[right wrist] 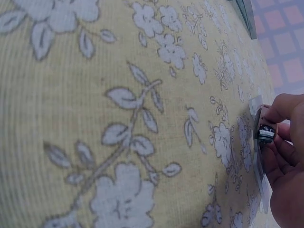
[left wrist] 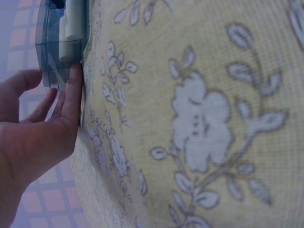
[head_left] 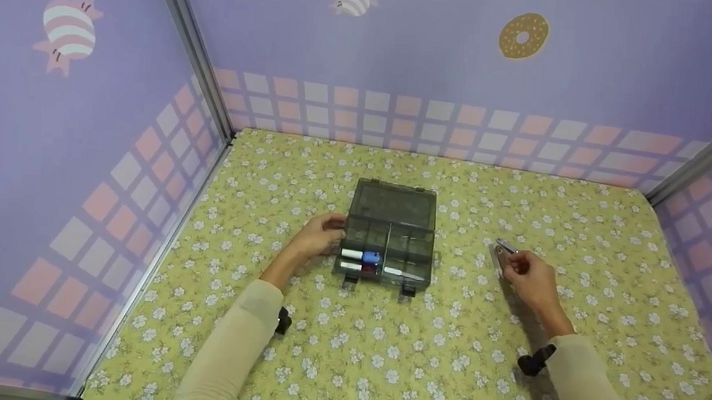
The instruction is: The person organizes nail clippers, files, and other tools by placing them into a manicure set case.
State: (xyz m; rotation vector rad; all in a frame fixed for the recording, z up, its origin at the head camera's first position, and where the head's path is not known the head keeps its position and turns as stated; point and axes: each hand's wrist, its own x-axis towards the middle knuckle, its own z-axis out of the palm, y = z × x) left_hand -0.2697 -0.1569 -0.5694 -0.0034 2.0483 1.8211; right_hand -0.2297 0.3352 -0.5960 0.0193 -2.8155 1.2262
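A translucent, probably plastic box (head_left: 410,248) rests on the yellow floral cloth (head_left: 383,362).

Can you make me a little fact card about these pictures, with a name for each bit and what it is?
Box: see-through dark-grey plastic box, rectangular, with compartments; its lid is open
Inside: white tube with blue end, white tube with dark reddish end, thin white stick
Left grip: touches the box's left side
Right grip: pinches a small shiny metal-looking item, too hidden to name
Underneath: yellow cloth with white flowers
Back: purple wall with a brown doughnut picture
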